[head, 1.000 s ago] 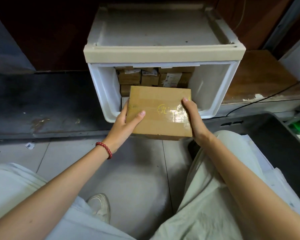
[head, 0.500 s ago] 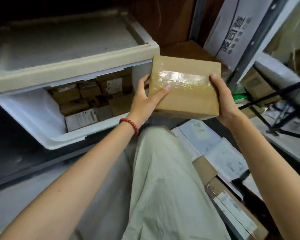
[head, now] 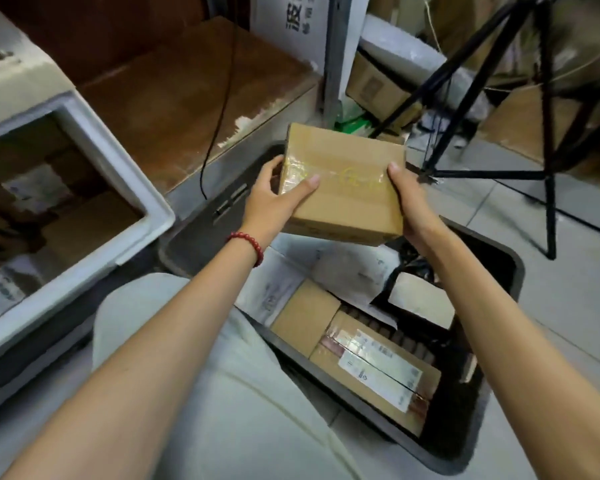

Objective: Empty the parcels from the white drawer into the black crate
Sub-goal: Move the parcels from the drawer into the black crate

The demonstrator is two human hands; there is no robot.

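Both hands hold one cardboard box (head: 343, 188) in the air over the far end of the black crate (head: 515, 271), touching nothing below. The left hand (head: 271, 202) grips the box's left side, with the thumb flat on top over the clear tape and the fingers wrapped round the edge. The right hand (head: 409, 206) grips the right side, thumb tip on the top edge, fingers underneath and hidden. The box is tilted a little, near edge lower. It has yellow scribble on the tape, unreadable. There is a red bead bracelet (head: 248, 242) on the left wrist.

The crate sits on the tiled floor (head: 568, 306) and already holds parcels. A brown box with a white label (head: 374, 368) lies near the near right corner. A plain brown box (head: 305, 317) lies just beside it, touching, toward the left wall. White mailer bags (head: 278, 282) lie against the left wall and toward the middle. A small pale packet (head: 420, 296) lies toward the right side.

The white drawer (head: 125, 188) is pulled open at left, well apart from the held box. More brown parcels (head: 84, 216) are inside it, blurred, so the count is unclear.

A pale trouser leg (head: 222, 375) lies between the drawer and the crate, overlapping the crate's near left rim. A brown board (head: 187, 98) lies beyond the crate's far end, with a black cable (head: 222, 98) running across it. A black tripod (head: 548, 168) stands on the floor past the far right corner of the crate.
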